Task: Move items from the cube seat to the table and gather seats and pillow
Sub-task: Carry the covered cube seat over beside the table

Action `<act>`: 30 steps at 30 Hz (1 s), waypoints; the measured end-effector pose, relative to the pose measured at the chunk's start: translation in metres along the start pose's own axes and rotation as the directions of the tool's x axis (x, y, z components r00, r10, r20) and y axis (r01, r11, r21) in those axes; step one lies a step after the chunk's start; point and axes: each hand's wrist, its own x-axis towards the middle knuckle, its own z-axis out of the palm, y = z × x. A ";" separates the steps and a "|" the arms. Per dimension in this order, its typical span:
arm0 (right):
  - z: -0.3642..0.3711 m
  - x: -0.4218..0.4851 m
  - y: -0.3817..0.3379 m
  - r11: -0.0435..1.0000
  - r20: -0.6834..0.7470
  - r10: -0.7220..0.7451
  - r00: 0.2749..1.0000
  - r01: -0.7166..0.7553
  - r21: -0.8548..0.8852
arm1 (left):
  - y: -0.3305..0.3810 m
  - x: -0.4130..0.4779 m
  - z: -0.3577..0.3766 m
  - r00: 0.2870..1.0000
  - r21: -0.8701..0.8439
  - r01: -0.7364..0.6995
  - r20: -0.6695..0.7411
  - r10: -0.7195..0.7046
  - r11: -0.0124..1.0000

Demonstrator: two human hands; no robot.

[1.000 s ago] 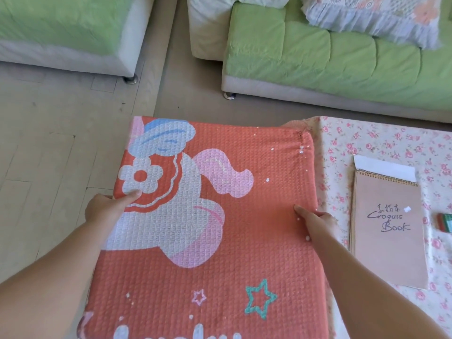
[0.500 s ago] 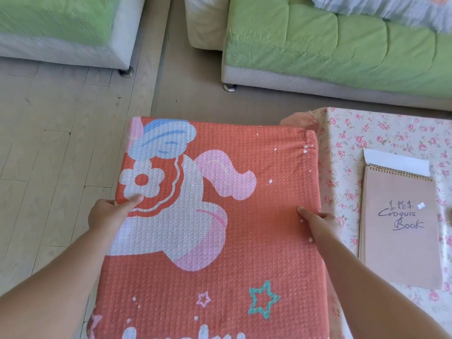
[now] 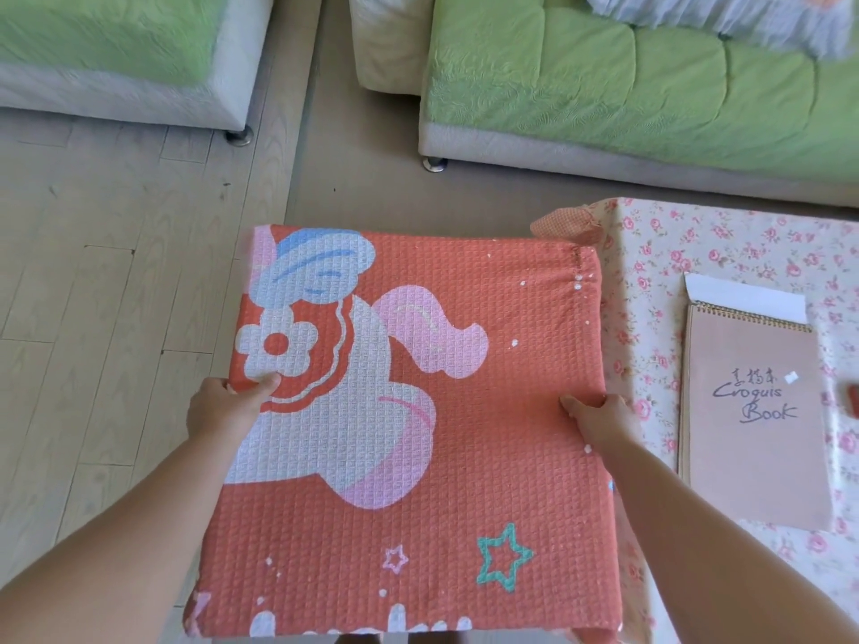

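Gripping both side edges of the square orange-red waffle-weave cube seat (image 3: 465, 434) with the cartoon print: left hand (image 3: 223, 406) clamped on its left edge, thumb lying on top by the white flower; right hand (image 3: 599, 418) clamped on its right edge, fingertips curled over onto the top face. Hands well apart, the full seat width between them. Cannot tell whether the seat is lifted or resting on the floor.

Just right of the right hand: table under a white cloth with pink roses (image 3: 725, 244), its near edge touching or just beside the seat's right side. On it, right of the right hand, a tan spiral-bound sketchbook lettered "Croquis Book" (image 3: 753, 439), with a white sheet sticking out past its far end. A small red object (image 3: 853, 399) is cut off at the frame edge.

Beyond the hands: green-cushioned sofa with grey base (image 3: 627, 86), and a pale frilled pillow (image 3: 725, 16) on its seat. Beyond the left hand: second green-topped seat block (image 3: 116, 53). Light wood plank floor (image 3: 93, 271) under everything.
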 end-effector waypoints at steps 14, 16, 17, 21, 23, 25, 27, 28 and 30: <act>-0.014 -0.082 -0.013 0.990 0.086 -0.137 0.987 0.134 0.047 | 0.032 -0.079 -0.019 0.971 0.087 -0.127 0.215 0.105 0.988; -0.025 -0.105 -0.011 0.984 0.073 -0.167 0.983 0.161 0.082 | 0.043 -0.104 -0.023 0.955 0.079 -0.191 0.246 0.167 0.978; -0.025 -0.108 -0.013 0.981 0.075 -0.180 0.981 0.173 0.093 | 0.047 -0.109 -0.021 0.948 0.072 -0.208 0.262 0.183 0.975; -0.050 -0.146 -0.007 0.961 0.051 -0.195 0.979 0.181 0.212 | 0.068 -0.152 -0.028 0.906 0.019 -0.299 0.321 0.277 0.954; -0.066 -0.161 -0.002 0.951 0.019 -0.167 0.986 0.156 0.266 | 0.081 -0.175 -0.027 0.878 -0.006 -0.342 0.354 0.322 0.940; -0.082 -0.177 0.004 0.943 0.007 -0.161 0.987 0.152 0.295 | 0.092 -0.199 -0.025 0.849 -0.037 -0.382 0.382 0.366 0.924; -0.096 -0.192 0.013 0.933 -0.011 -0.163 0.987 0.158 0.324 | 0.101 -0.222 -0.022 0.818 -0.053 -0.422 0.408 0.405 0.905; -0.103 -0.199 0.018 0.924 -0.022 -0.162 0.987 0.159 0.349 | 0.105 -0.232 -0.020 0.806 -0.051 -0.440 0.418 0.419 0.896; -0.116 -0.205 0.028 0.907 -0.050 -0.144 0.988 0.152 0.392 | 0.114 -0.251 -0.015 0.782 -0.050 -0.473 0.436 0.446 0.880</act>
